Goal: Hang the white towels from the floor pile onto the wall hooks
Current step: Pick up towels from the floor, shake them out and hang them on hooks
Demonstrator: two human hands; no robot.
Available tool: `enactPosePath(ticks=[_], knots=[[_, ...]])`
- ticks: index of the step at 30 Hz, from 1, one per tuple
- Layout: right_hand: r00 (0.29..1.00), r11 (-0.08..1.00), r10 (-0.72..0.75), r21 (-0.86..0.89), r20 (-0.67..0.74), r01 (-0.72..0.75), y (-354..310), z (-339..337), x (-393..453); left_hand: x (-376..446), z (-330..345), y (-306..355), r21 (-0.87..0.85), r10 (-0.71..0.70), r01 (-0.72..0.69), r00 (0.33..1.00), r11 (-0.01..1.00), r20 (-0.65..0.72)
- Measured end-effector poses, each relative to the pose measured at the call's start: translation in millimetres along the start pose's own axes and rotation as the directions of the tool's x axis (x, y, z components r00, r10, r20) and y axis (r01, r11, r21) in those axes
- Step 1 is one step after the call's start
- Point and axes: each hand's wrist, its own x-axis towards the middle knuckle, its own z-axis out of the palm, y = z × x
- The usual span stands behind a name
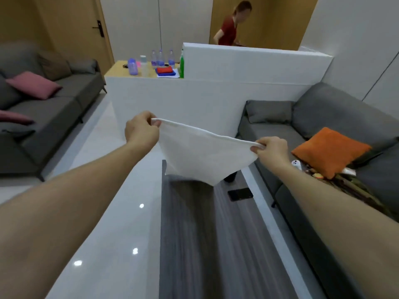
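- Overhead, a white towel (205, 156) hangs above a dark wooden table (216, 244), top edge stretched left to right, lower corner pointing down.
- Left hand (141, 131) and right hand (273, 149), arms outstretched, each pinch one top corner.

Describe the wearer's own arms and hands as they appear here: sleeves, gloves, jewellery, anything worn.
Both forearms are bare along their whole visible length, with no sleeves showing. The left hand and the right hand wear no gloves. No watch, bracelet or band shows at either wrist, and no ring can be made out on the visible fingers. No markings or coverings of any kind are visible on either arm.
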Motion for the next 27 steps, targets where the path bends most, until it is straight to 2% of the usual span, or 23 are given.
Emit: enactPosePath(ticks=[7,13,23,27], knots=[[0.974,0.998,0.058,0.025,0.218,-0.065,68,14,-120,-152,-3,-34,0.121,-0.193,0.182,0.977,0.976,0.085],[0.947,0.991,0.122,0.018,0.298,-0.133,101,27,-233,-275,-11,-81,0.165,-0.310,0.280,0.931,0.946,0.195],[0.800,0.942,0.335,-0.179,0.498,-0.283,120,29,-440,-462,-62,-170,0.289,-0.395,0.297,0.832,0.910,0.389],[0.812,0.947,0.320,-0.181,0.488,-0.265,116,28,-481,-491,-80,-184,0.301,-0.399,0.292,0.821,0.908,0.408]])
